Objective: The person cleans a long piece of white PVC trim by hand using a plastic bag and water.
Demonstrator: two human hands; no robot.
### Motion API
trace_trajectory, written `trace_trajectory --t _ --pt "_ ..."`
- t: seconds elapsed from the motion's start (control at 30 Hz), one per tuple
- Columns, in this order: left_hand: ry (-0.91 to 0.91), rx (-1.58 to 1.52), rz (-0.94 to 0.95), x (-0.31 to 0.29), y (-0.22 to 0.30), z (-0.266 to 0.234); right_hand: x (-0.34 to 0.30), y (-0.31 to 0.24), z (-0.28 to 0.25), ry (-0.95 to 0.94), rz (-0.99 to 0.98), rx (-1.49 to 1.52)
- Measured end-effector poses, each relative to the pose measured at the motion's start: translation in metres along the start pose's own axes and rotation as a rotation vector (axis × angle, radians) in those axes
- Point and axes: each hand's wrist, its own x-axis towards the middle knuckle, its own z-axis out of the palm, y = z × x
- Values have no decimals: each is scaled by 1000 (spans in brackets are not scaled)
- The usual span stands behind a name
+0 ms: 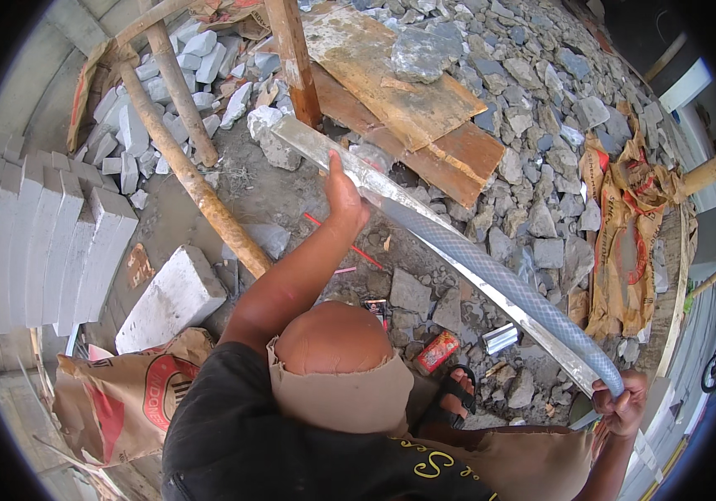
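Observation:
A long pale bar (312, 144), straight-edged and smeared with cement, slants across in front of me from upper left to lower right. Along it lies a grey-blue braided hose (492, 271). My left hand (347, 198) is closed on the bar, thumb along its upper side; the hose's upper end is right beside that hand. At the lower right, my right hand (623, 403) has its fingers closed round the hose's lower end, close to the bar's end. Whether it also grips the bar is hidden.
Broken rubble (533, 150) covers the far right, with brown boards (425, 108) on it. Pale blocks (32, 242) are stacked at left near wooden poles (195, 188). A torn paper sack (116, 401), a loose block (172, 299) and a red packet (437, 351) lie nearby.

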Motion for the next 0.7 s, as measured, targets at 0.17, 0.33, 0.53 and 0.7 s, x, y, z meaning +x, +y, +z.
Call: trace_trajectory --t 0.17,0.33,0.53,0.7 --pt "6 146 31 -29 -9 13 1 -10 20 94 74 -41" --pt "-94 130 -96 -24 -10 0 -44 -39 -5 240 208 -239" --pt "-95 239 -5 -6 -4 20 -145 -93 -31 470 351 -180" --pt "-117 326 53 -4 -15 41 -243 -123 -14 751 379 -125"
